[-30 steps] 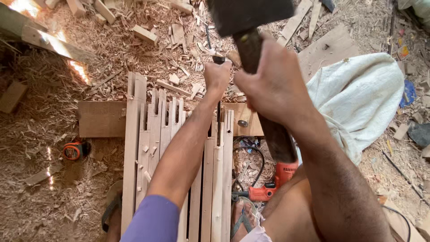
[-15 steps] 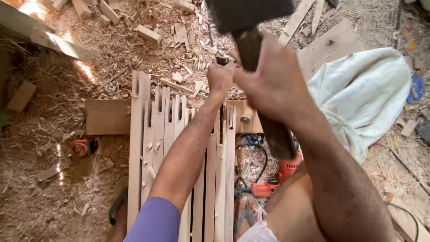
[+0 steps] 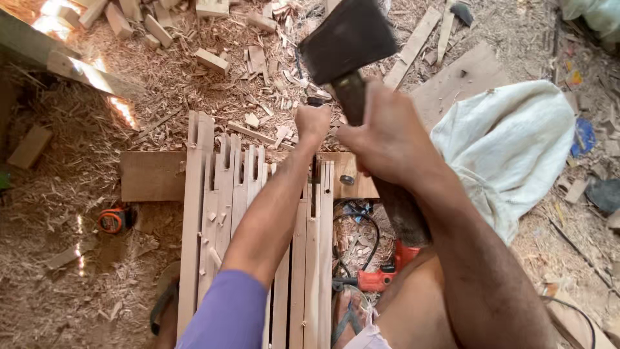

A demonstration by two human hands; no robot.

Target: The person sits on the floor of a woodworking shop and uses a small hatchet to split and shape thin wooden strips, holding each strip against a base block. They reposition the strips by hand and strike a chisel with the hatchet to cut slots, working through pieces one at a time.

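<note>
Right grip [image 3: 387, 139] holds mallet [image 3: 345, 42] above chisel [image 3: 315, 101].

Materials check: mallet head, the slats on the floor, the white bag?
Mallet head: dark, dull block, likely worn hardwood or metal; too blurred to settle. The right hand grips its brown handle, which looks wooden. Slats: pale raw wood, unfinished, grain visible, slots cut in them, chips all around. White bag: soft woven cloth or plastic weave, creased and slumped.

Sunlit floor [image 3: 58, 271] strewn with wood shavings, offcuts [image 3: 213, 59], white sack [image 3: 516, 142].
</note>
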